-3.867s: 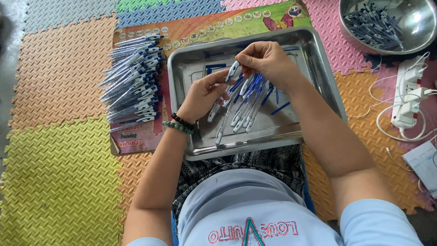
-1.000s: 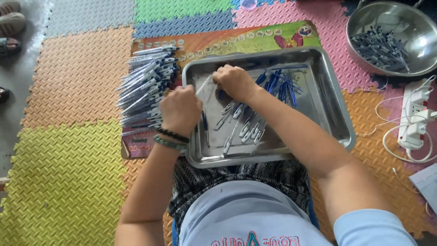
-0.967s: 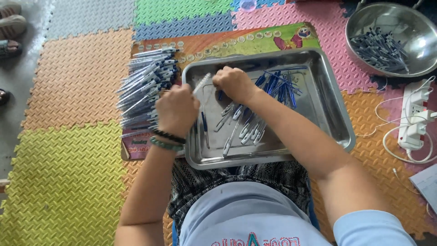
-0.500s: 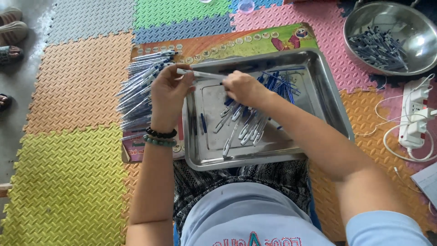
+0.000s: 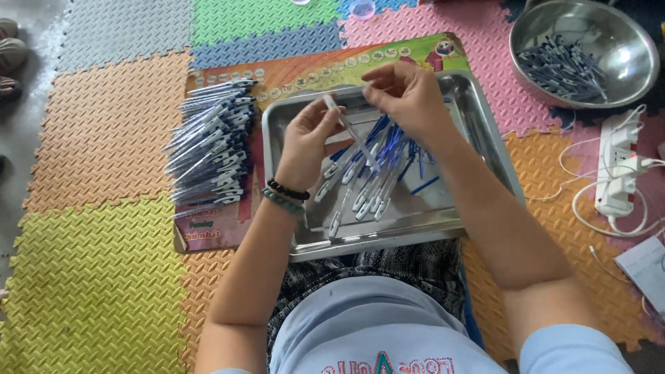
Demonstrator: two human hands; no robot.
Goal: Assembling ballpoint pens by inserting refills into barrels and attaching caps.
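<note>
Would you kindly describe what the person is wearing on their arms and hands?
Both hands are bare, with no gloves and no rings that I can make out. The left hand has two beaded bracelets at the wrist, one dark and one greenish. The right hand has nothing at the wrist. Short light blue sleeves cover only the upper arms; the forearms are bare.

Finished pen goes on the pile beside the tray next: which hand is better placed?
Left, probably. The left hand holds the pen at its lower part and is on the pile's side of the tray. The right hand only pinches the pen's top and would have to cross over.
</note>
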